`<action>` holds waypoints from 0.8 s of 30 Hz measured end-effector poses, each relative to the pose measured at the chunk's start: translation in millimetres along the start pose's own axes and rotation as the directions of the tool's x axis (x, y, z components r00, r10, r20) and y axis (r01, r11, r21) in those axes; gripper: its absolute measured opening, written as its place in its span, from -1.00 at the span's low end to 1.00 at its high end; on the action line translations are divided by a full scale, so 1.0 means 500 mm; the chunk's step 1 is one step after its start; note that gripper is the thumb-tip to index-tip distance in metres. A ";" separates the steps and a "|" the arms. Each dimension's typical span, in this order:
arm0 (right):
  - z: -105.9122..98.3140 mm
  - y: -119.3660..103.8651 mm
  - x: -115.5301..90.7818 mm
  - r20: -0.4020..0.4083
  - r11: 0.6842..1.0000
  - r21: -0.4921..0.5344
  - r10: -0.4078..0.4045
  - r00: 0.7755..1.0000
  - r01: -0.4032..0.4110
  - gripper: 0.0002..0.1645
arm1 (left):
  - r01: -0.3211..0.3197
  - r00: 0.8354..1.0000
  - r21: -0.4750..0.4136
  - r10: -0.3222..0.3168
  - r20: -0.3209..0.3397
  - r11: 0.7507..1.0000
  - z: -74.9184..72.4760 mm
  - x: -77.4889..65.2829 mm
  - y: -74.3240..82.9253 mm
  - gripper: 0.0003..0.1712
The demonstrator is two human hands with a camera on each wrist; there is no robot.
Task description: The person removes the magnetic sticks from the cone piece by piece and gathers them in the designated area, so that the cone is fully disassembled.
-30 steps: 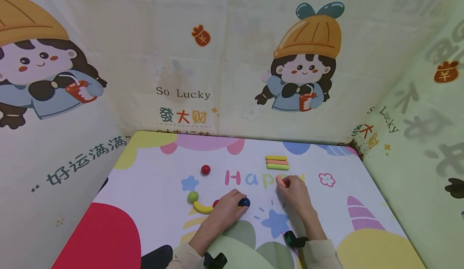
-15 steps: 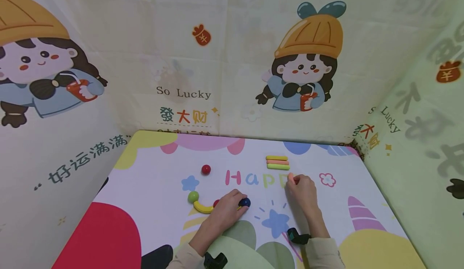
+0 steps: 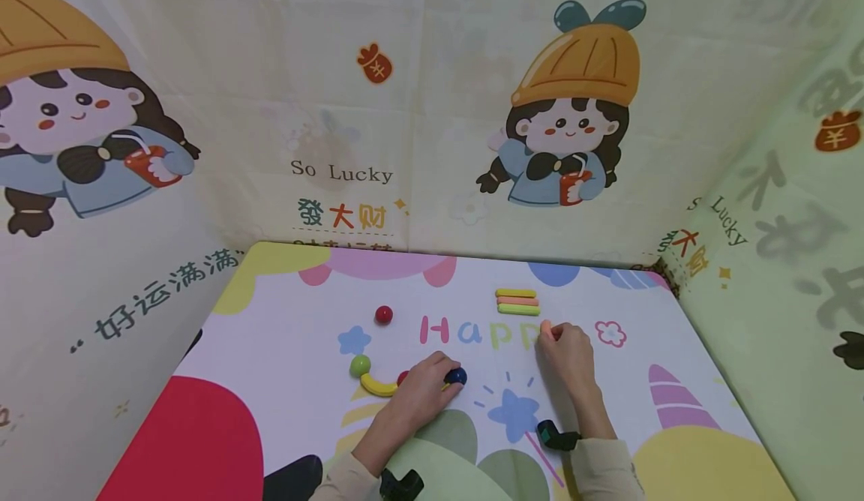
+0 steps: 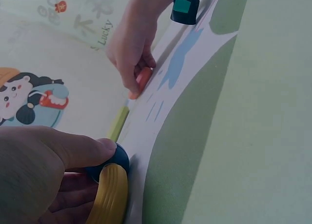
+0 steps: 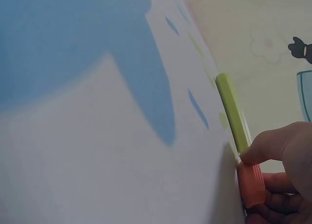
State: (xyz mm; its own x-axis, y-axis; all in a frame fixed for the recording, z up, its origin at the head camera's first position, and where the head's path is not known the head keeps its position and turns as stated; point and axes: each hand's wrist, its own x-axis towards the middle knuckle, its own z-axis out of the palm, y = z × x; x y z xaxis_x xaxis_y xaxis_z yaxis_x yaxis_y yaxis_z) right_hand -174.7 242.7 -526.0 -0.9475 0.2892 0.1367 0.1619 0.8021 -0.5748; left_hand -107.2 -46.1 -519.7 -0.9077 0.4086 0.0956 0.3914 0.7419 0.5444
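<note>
In the head view my left hand (image 3: 422, 390) holds a dark blue ball (image 3: 456, 376). Its thumb lies over the ball in the left wrist view, where a ribbed yellow curved stick (image 4: 111, 192) meets the ball. Another yellow curved stick (image 3: 378, 386) runs from a green ball (image 3: 360, 366) to a red ball (image 3: 403, 378), partly covered by that hand. My right hand (image 3: 568, 355) pinches a short orange ribbed stick (image 5: 251, 185) between thumb and fingers. Beyond it lies a green stick (image 5: 234, 112); in the right wrist view the two look nearly end to end, but contact is unclear.
Side by side behind the right hand lie a yellow stick (image 3: 516, 293), an orange stick (image 3: 517, 301) and the green one. A loose red ball (image 3: 383, 315) sits farther back on the printed tabletop (image 3: 297, 351). Patterned cloth (image 3: 432, 111) walls the table's back and sides.
My right hand has shifted right with the orange stick, then slightly away from me, staying just in front of the row of sticks. The left hand and the ball chain have kept their place.
</note>
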 end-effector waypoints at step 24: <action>-0.025 -0.057 -0.034 0.125 0.991 0.007 -0.130 0.984 0.130 -0.50 | -0.073 0.981 0.128 0.094 -0.172 0.989 -0.025 -0.020 -0.013 -0.55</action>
State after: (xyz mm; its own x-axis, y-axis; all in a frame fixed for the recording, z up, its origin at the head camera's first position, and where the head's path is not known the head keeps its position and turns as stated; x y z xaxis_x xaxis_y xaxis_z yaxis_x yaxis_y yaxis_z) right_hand -159.6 221.5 -501.9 -0.9875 0.1150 0.1083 0.0354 0.8290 -0.5581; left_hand -102.7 -61.7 -514.0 -0.8791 0.3793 0.2886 0.4726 0.7721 0.4250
